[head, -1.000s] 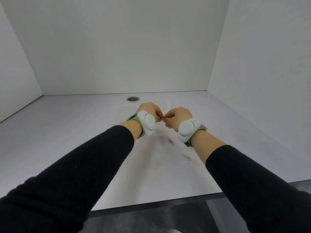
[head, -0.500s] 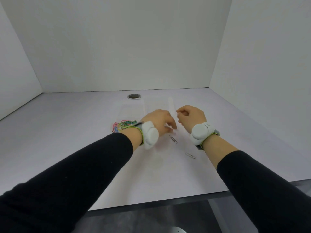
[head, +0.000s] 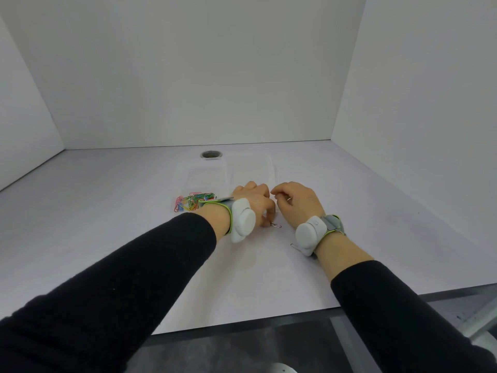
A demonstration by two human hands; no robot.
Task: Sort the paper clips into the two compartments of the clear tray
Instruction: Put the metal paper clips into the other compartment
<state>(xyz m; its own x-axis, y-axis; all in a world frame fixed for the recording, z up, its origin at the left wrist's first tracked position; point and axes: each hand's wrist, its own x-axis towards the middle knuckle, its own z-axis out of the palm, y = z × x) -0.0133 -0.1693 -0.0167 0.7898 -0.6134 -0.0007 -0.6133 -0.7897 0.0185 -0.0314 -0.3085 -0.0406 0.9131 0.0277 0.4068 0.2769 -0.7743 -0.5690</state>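
Observation:
The clear tray [head: 228,170] lies flat on the white table beyond my hands, and its two long compartments are hard to make out. A pile of coloured paper clips [head: 193,201] sits at the near end of its left compartment. My left hand [head: 254,204] reaches down just in front of the tray, its fingertips pinched on the end of a silver paper clip [head: 276,225] that lies on the table. My right hand [head: 297,200] hovers beside it with the fingers curled in and nothing clearly in them. A second silver clip [head: 295,247] lies partly under my right wrist.
A round metal-rimmed hole [head: 211,154] sits in the table behind the tray. White walls close in the back and both sides. The table's front edge [head: 242,323] runs under my forearms. Both wrists wear white strap-on devices.
My hands, pinched together over the tray a second ago, have parted. The left dropped toward me onto the silver clip on the table. The right drew back a little with fingers curled.

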